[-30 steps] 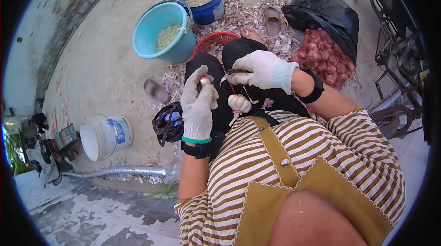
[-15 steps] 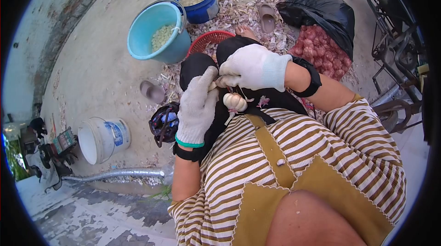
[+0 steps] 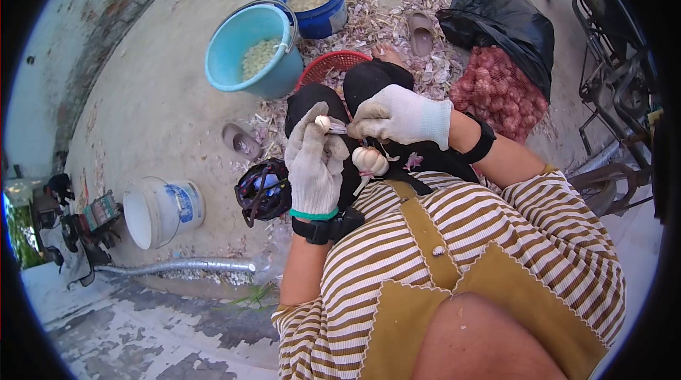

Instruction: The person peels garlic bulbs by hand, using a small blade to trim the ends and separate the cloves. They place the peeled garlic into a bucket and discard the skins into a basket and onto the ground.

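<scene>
My gloved left hand (image 3: 313,163) pinches a garlic clove (image 3: 323,123) between thumb and fingers, above my dark-clad knees. Strips of purplish skin stretch from the clove toward my gloved right hand (image 3: 386,116), whose fingertips are closed on the skin. Below the right hand, a whole garlic bulb (image 3: 369,161) rests on my lap with its stem toward my shirt. A bit of pink skin (image 3: 413,161) lies to its right. Beyond my knees is a red basket (image 3: 333,62), partly hidden by my legs.
A light blue bucket (image 3: 221,61) and a dark blue bucket (image 3: 333,21) hold peeled cloves. Garlic skins (image 3: 433,61) litter the ground near a net bag of bulbs (image 3: 500,92) and a black plastic bag (image 3: 500,14). A white bucket (image 3: 163,213) lies at left.
Both hands have moved slightly apart, and the pale clove now shows at my left fingertips with skin stretched toward my right hand. The whole view has shifted slightly.
</scene>
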Action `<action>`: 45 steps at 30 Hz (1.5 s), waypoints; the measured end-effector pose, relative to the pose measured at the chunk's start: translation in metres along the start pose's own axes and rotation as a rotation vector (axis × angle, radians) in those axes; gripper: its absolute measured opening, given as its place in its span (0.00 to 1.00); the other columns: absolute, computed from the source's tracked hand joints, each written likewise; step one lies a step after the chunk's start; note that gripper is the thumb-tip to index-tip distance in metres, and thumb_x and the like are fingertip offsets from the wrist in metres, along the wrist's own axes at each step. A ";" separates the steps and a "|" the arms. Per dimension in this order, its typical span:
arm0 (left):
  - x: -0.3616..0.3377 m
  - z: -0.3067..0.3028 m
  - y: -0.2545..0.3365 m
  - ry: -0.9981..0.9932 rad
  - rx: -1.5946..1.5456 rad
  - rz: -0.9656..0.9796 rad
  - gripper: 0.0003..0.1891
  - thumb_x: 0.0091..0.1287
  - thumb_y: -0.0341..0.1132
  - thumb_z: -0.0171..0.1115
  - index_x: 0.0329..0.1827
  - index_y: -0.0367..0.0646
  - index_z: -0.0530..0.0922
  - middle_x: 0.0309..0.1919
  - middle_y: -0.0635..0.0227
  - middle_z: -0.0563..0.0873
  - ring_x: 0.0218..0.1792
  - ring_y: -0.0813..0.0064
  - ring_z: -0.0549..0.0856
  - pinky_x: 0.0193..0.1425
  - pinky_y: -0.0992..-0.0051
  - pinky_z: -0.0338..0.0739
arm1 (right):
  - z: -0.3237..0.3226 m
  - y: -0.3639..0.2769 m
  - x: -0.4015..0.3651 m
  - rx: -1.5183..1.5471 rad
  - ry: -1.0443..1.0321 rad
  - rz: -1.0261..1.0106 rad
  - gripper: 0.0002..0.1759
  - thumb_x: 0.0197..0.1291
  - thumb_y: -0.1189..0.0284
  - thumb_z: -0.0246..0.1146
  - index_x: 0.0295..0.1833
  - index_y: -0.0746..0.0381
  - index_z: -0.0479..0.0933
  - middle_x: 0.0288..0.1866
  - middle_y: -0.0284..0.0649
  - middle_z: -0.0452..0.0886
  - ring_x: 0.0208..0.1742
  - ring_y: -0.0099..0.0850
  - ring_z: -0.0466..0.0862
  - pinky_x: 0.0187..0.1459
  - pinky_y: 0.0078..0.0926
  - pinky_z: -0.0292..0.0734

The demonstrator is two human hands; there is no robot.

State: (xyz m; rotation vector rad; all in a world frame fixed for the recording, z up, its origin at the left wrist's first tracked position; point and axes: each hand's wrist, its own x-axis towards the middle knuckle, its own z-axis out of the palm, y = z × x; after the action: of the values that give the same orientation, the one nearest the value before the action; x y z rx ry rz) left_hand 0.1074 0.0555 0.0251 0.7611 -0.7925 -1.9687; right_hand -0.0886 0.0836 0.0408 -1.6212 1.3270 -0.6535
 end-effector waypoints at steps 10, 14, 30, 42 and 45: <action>0.001 0.000 0.011 0.066 0.120 0.036 0.13 0.74 0.32 0.55 0.57 0.34 0.76 0.35 0.64 0.83 0.22 0.86 0.76 0.19 0.88 0.63 | -0.004 0.000 -0.010 -0.297 -0.025 0.110 0.21 0.62 0.53 0.61 0.46 0.61 0.83 0.36 0.50 0.84 0.39 0.44 0.85 0.41 0.36 0.77; 0.000 0.008 0.007 0.117 0.372 0.064 0.15 0.71 0.30 0.58 0.59 0.34 0.75 0.37 0.67 0.83 0.28 0.86 0.79 0.24 0.88 0.68 | -0.012 -0.025 -0.008 -0.281 0.052 0.122 0.20 0.62 0.56 0.62 0.45 0.64 0.82 0.36 0.52 0.83 0.40 0.45 0.84 0.42 0.36 0.77; 0.005 0.004 0.002 0.131 0.309 0.078 0.15 0.73 0.32 0.56 0.59 0.35 0.76 0.38 0.67 0.85 0.28 0.86 0.80 0.25 0.88 0.69 | 0.009 -0.031 0.004 -0.721 -0.011 0.012 0.16 0.62 0.54 0.59 0.40 0.55 0.79 0.32 0.40 0.82 0.36 0.40 0.85 0.36 0.40 0.78; 0.002 0.014 0.011 0.103 0.547 0.018 0.14 0.67 0.29 0.63 0.54 0.38 0.79 0.37 0.69 0.86 0.29 0.86 0.81 0.29 0.86 0.73 | -0.005 -0.009 -0.009 0.742 0.100 0.347 0.20 0.64 0.54 0.64 0.40 0.63 0.79 0.22 0.31 0.73 0.15 0.15 0.65 0.16 0.13 0.56; 0.006 0.006 -0.009 0.020 0.789 0.204 0.14 0.67 0.30 0.62 0.55 0.38 0.76 0.36 0.70 0.84 0.28 0.86 0.80 0.26 0.87 0.71 | 0.006 -0.016 -0.004 0.735 0.140 0.327 0.20 0.61 0.55 0.67 0.41 0.63 0.78 0.23 0.31 0.74 0.14 0.14 0.65 0.14 0.14 0.56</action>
State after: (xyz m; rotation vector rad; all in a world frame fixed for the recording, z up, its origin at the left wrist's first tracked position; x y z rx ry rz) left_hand 0.0957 0.0554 0.0202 1.0861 -1.6001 -1.4366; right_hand -0.0770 0.0889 0.0533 -0.7622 1.2103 -0.9235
